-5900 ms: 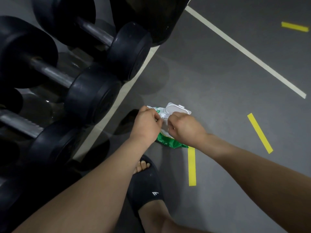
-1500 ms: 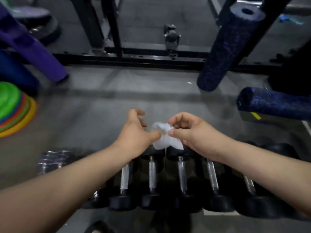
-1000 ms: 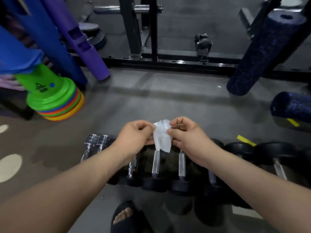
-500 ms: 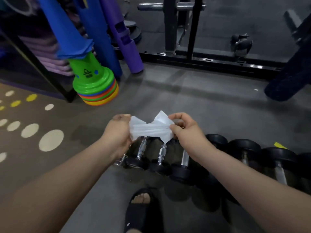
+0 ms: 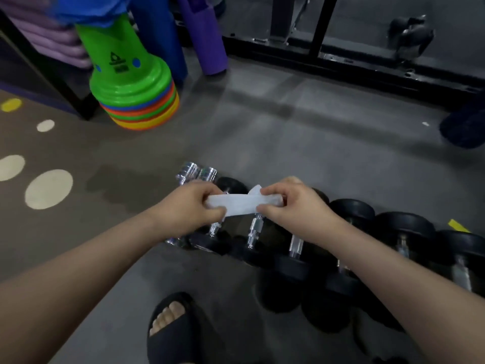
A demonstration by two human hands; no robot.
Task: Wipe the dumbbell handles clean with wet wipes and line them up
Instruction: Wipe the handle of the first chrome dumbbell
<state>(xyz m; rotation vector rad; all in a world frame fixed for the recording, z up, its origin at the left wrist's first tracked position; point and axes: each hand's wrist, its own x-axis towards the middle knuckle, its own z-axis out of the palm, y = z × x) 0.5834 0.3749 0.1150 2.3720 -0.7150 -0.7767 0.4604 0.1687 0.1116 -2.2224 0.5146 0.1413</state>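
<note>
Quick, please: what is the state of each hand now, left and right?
Left hand: closed, pinching one end of the wet wipe.
Right hand: closed, pinching the other end of the same wipe.

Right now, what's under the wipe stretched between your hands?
Dumbbells on the floor: chrome handles show below the wet wipe pinched by the left hand and right hand. Their far parts are covered.

Your wipe is white, the weights black with silver bars, the cone stack green (rainbow stripes low down), the floor brown with pale dots.
</note>
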